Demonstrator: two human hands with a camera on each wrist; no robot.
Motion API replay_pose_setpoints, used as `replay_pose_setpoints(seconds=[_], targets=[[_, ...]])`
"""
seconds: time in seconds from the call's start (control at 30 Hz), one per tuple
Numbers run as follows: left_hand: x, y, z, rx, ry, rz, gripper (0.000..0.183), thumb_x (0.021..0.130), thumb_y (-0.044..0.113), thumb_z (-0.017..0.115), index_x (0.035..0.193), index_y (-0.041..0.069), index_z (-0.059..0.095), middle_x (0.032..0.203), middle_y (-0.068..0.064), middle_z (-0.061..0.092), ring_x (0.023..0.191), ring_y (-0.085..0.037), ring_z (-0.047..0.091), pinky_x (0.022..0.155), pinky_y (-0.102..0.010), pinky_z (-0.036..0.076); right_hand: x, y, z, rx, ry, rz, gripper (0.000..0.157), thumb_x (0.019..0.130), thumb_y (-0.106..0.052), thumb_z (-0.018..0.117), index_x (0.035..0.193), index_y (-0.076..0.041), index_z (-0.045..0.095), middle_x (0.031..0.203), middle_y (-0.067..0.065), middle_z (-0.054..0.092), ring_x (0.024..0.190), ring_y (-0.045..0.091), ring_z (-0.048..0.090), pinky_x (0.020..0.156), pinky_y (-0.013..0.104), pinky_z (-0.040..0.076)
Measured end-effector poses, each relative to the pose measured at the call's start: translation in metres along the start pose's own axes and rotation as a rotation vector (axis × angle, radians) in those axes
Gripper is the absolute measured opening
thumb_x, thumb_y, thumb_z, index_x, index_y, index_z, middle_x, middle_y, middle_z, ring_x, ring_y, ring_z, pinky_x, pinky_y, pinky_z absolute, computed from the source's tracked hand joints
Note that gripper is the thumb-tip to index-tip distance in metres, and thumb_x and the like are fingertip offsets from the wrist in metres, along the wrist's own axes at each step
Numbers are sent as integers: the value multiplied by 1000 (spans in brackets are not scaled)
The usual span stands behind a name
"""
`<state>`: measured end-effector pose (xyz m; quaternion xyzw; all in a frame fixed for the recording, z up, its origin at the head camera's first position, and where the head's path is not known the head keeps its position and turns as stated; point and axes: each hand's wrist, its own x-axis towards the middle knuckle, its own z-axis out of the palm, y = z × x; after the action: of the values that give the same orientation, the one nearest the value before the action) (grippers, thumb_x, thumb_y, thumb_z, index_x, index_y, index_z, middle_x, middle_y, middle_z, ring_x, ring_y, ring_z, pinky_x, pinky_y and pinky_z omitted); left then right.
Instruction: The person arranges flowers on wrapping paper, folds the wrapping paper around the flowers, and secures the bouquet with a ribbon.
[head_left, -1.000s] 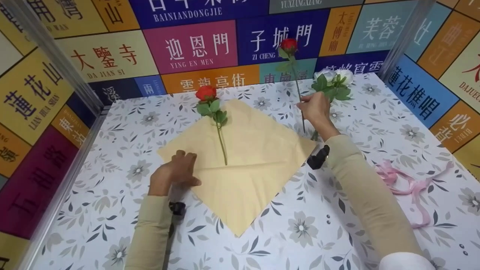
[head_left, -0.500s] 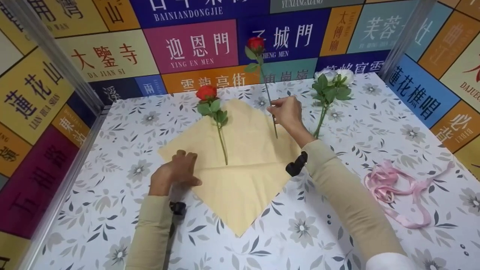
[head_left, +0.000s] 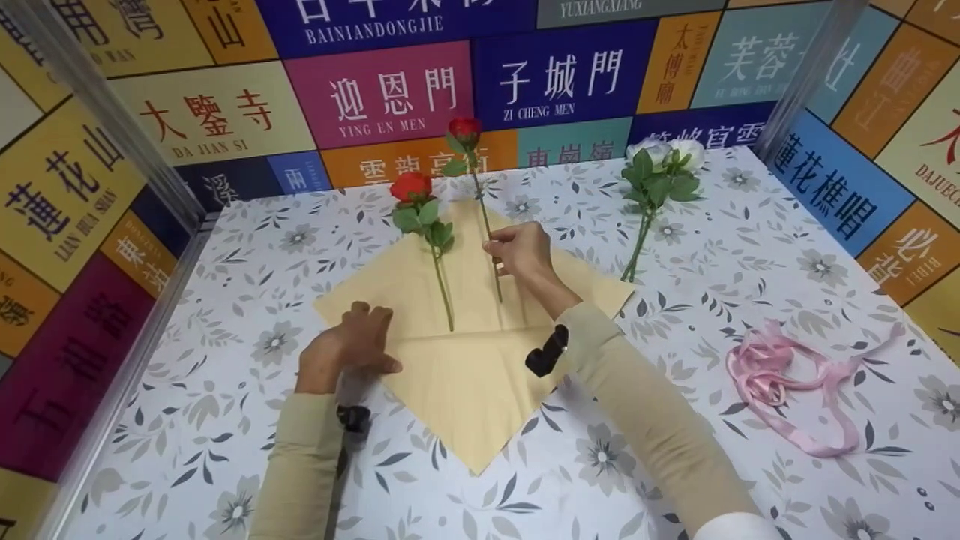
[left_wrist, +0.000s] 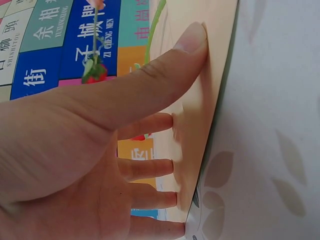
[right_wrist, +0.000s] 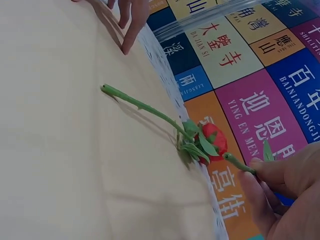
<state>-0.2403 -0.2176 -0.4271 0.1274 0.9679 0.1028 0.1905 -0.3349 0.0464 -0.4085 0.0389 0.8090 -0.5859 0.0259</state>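
Note:
My right hand pinches the stem of a red rose between thumb and fingers. The flower points away from me, and the lower stem hangs over a sheet of pale yellow wrapping paper. A second red rose lies on the paper to the left, its bloom past the upper edge. My left hand rests on the paper's left side; in the left wrist view its thumb and spread fingertips touch the sheet. In the right wrist view the pinched stem's cut end sticks out from the fingers.
Stems of white roses with green leaves lie at the back right of the table. A loose pink ribbon lies at the right on the floral tablecloth. Colourful panels with lettering stand behind the table and along both sides.
My right hand has carried the red rose leftward from beside the white roses to above the paper, and lowered it, near the lying rose. My left hand has stayed put.

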Motion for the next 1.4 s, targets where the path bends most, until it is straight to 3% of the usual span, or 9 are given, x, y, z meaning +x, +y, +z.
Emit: replay_pose_setpoints(seconds=[0.17,0.3,0.53,0.73,1.0,1.17,1.3,1.4], targets=[[0,0,0,-11,-9,-14,89,85,37,79,150,-4,35,149,-36,32,137,-54,35,108,-65,38,-3,9,18,31,-9,33,26,91,-9,72,116,0,74,105,17,76,83,25,75,61,25,60],[-1,0,0,-20,-15,-34,89,85,37,79,152,-2,34,151,-34,31,138,-52,35,110,-65,38,-4,18,32,57,-18,70,26,90,-10,74,115,0,74,102,18,77,68,13,71,57,22,58],[-3,1,0,-26,-11,-52,89,85,36,79,152,-1,34,151,-34,32,139,-51,35,111,-65,37,-6,28,49,66,-44,85,29,90,-11,75,117,-2,73,97,18,77,52,10,64,51,24,55],[-1,2,0,3,-5,-20,86,85,37,79,149,-3,38,147,-34,36,135,-51,40,107,-64,40,-6,35,55,23,-44,74,27,90,-11,74,116,-3,74,100,16,77,57,8,64,53,25,57],[0,3,1,22,2,8,85,84,36,80,146,-6,40,145,-35,38,132,-52,40,106,-64,41,-8,38,54,23,-89,27,33,91,-6,72,123,-2,70,109,16,76,63,10,68,56,23,56],[0,3,0,29,-2,-3,85,84,36,79,147,-6,39,145,-35,38,132,-53,41,106,-64,41,-4,35,47,-8,-73,17,29,89,-6,75,117,-1,73,109,18,75,64,11,67,53,20,52],[-1,3,-1,25,2,-5,86,84,36,79,147,-6,38,146,-36,38,133,-52,41,107,-65,40,1,34,33,-83,-39,-2,24,89,-8,75,112,-2,75,113,16,74,78,18,69,56,21,50],[-2,3,-2,16,1,-1,85,84,35,80,147,-6,39,145,-36,38,133,-52,41,107,-65,40,6,35,18,-171,-8,-37,23,90,-10,73,112,-5,76,114,13,74,92,23,70,68,25,53]])
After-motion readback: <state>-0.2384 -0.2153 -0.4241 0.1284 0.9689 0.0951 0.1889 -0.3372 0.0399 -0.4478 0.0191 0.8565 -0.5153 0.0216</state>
